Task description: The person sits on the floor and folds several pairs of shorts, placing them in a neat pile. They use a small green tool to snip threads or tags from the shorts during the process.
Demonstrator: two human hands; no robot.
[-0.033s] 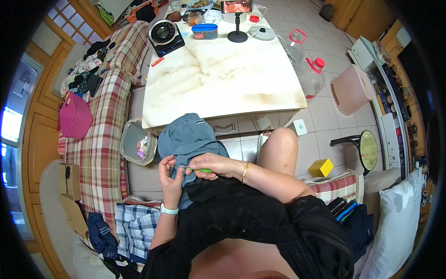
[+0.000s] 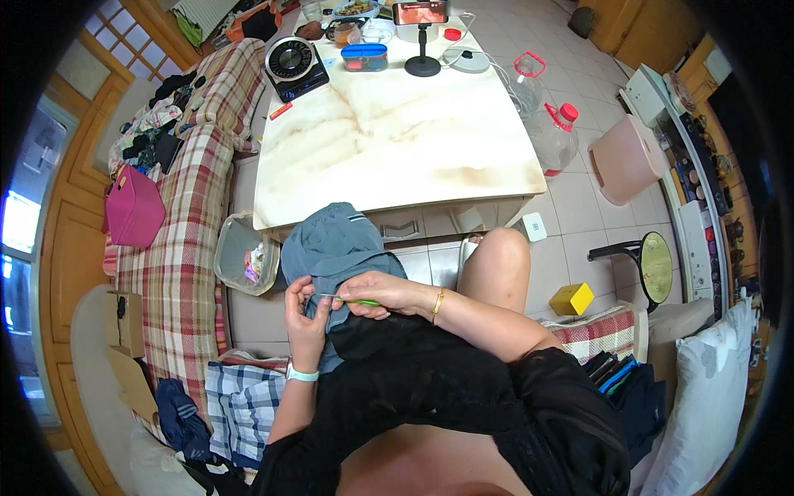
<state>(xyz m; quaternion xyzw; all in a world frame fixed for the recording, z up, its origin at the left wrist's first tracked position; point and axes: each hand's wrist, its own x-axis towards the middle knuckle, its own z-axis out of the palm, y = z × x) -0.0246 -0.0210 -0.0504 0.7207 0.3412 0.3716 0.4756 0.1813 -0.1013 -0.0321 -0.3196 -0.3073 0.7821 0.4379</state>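
A grey-blue garment point(image 2: 335, 240) with white stripes near one edge lies bunched over my lap. My left hand point(image 2: 304, 318) pinches a fold of it between thumb and fingers at its near left side. Closed around a slim green-handled tool point(image 2: 364, 302) is my right hand point(image 2: 376, 291). The tool's thin metal tip points left, close to my left thumb and the pinched cloth. Most of its handle is hidden in my fingers, so its exact kind cannot be made out.
Beyond my lap stands a marble-patterned table point(image 2: 397, 140) with a small fan point(image 2: 296, 64), a blue-lidded box point(image 2: 364, 58) and a phone on a stand point(image 2: 423, 50). A clear bin point(image 2: 246, 260) sits left of my knees. Large bottles point(image 2: 556, 140) and a yellow box point(image 2: 571, 299) are at right.
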